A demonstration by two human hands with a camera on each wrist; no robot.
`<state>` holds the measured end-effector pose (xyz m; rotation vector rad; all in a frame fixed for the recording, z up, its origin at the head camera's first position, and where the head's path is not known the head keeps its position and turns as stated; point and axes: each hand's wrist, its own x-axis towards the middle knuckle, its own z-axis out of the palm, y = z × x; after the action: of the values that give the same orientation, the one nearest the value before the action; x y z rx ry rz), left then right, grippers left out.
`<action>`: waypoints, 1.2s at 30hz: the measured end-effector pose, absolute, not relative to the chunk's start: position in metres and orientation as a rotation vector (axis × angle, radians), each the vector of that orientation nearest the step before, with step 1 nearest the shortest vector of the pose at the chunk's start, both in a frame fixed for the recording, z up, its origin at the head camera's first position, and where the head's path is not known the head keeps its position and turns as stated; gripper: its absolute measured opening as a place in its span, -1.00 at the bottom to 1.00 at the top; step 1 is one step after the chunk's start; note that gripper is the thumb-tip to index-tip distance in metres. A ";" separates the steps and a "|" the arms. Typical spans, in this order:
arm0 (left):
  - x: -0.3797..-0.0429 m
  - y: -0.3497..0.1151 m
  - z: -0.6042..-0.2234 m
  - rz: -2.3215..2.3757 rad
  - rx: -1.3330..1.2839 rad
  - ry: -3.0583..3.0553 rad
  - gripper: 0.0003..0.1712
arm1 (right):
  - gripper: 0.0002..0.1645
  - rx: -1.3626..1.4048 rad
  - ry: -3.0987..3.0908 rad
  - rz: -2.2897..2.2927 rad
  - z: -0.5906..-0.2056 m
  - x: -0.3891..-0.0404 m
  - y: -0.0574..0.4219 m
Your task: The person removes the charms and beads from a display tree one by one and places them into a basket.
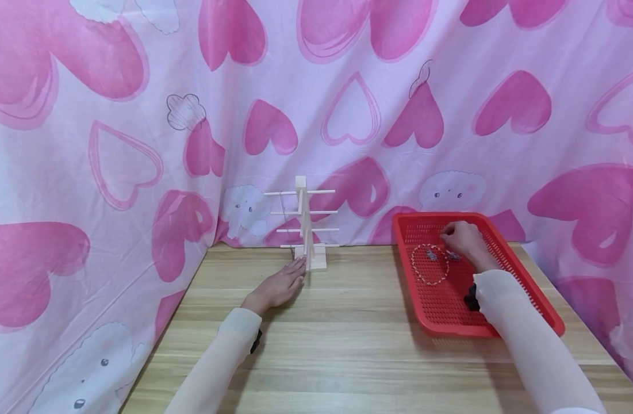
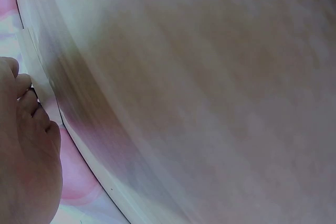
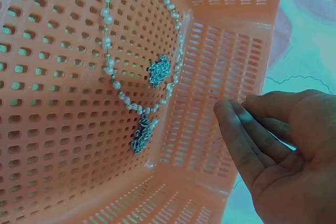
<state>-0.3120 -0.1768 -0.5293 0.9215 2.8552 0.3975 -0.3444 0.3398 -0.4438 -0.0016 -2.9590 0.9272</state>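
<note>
A wooden rack [image 1: 302, 221] with several thin crossbars stands at the back of the table, a thin dark chain [image 1: 282, 207] hanging from its left side. My left hand [image 1: 280, 286] lies with extended fingers at the rack's base; only part of that hand [image 2: 34, 150] shows in the left wrist view. Over the far part of a red basket [image 1: 417, 310] is my right hand [image 1: 466, 240], thumb close to its loosely bent fingers [image 3: 244, 145], with nothing visible between them. A pearl bead necklace [image 3: 108, 62] and two bunched silver chains [image 3: 159, 71] lie inside the basket.
The wood-grain table [image 1: 342, 345] carries both rack and basket. A pink heart-patterned curtain [image 1: 337, 155] closes off the back and both sides. The basket's raised rim [image 1: 406, 276] surrounds the jewellery.
</note>
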 end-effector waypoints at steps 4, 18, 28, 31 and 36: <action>-0.313 -0.177 -0.529 0.431 0.904 2.854 -0.34 | -0.59 0.005 -2.947 0.917 -0.439 -0.344 0.334; -0.311 -0.178 -0.528 0.451 0.889 2.861 -0.35 | -0.64 0.153 -2.878 0.917 -0.402 -0.336 0.281; -0.315 -0.179 -0.532 0.431 0.886 2.863 -0.35 | -0.70 0.324 -2.813 0.912 -0.380 -0.332 0.222; -0.315 -0.179 -0.533 0.438 0.885 2.864 -0.35 | -0.73 0.387 -2.798 0.922 -0.376 -0.330 0.204; -0.316 -0.180 -0.534 0.388 0.896 2.868 -0.34 | -0.74 0.478 -2.796 0.922 -0.375 -0.326 0.174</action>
<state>-0.3164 -0.1797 -0.5336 0.8963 2.8679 0.3884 -0.3256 0.1741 -0.3749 0.4775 -2.7955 0.9219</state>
